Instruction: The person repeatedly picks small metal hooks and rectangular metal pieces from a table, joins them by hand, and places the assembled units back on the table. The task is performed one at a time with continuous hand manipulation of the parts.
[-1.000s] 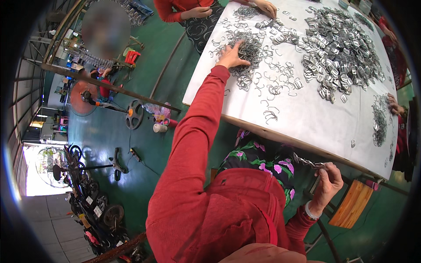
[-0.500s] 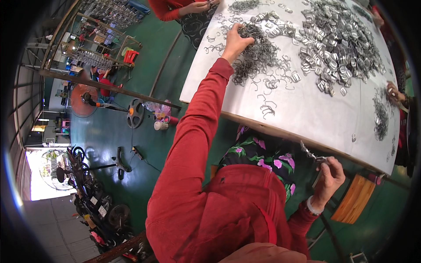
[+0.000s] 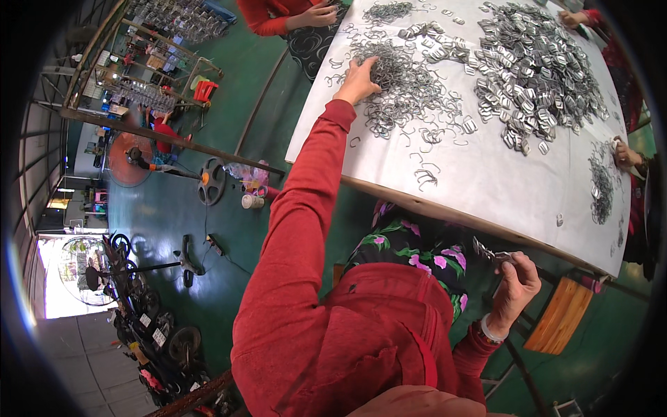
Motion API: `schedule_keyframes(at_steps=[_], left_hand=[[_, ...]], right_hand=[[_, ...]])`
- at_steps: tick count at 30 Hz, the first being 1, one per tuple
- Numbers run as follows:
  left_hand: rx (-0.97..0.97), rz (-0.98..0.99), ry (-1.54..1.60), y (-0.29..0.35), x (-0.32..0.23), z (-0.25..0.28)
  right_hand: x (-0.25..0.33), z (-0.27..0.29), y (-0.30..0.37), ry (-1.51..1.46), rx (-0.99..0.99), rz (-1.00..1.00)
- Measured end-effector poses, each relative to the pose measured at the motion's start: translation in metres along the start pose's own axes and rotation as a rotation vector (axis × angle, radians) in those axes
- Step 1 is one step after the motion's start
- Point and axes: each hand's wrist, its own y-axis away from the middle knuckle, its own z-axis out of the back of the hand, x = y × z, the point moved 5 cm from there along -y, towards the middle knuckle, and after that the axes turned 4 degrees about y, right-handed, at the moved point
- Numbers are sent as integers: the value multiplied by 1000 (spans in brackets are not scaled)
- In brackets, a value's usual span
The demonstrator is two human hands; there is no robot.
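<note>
1. The right hand (image 3: 515,286) pinches a short strip (image 3: 492,256) of metal pieces between thumb and fingertips, beyond the table's front edge. The gripped end is hidden by the fingers, and the pieces overlap too closely to count. A white band (image 3: 488,332) circles the wrist.
2. The left hand (image 3: 357,81) is spread, thumb well apart from the fingers, at the left side of a tangle of hooks (image 3: 410,83). Some fingertips are lost among the dark wire.
3. The hooks lie on the white table (image 3: 507,191), thickest beside the left hand and thinning toward the front edge, where a few loose ones sit apart. Their number is beyond counting.
4. Right of them is one large heap of buckles (image 3: 538,76) — again uncountable — with a smaller trail reaching left behind the hooks. One lone buckle (image 3: 560,219) lies near the front edge.
5. Two further hook piles are plain: one at the far left (image 3: 387,12), one at the right (image 3: 602,187).
6. Three co-workers' hands show: one at the far left (image 3: 321,15), one at the far right (image 3: 572,19), one by the right pile (image 3: 627,156). All three bodies are cut off.
7. Outward stand one wooden stool (image 3: 560,316), partly hidden, one blurred fan (image 3: 130,156), and motorbikes (image 3: 156,313) too crowded to count.
</note>
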Motion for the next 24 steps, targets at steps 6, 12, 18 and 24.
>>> schedule_keyframes(at_steps=[6, 12, 18, 24], left_hand=[[159, 40, -120, 73, -43, 10], [30, -78, -120, 93, -39, -33], [-89, -213, 4, 82, -49, -10], [-144, -332, -240, 49, -66, 11]], right_hand=[[2, -6, -1, 6, 10, 5], [5, -3, 2, 27, 6, 12], [17, -8, 0, 56, -29, -79], [21, -7, 3, 4, -48, -70]])
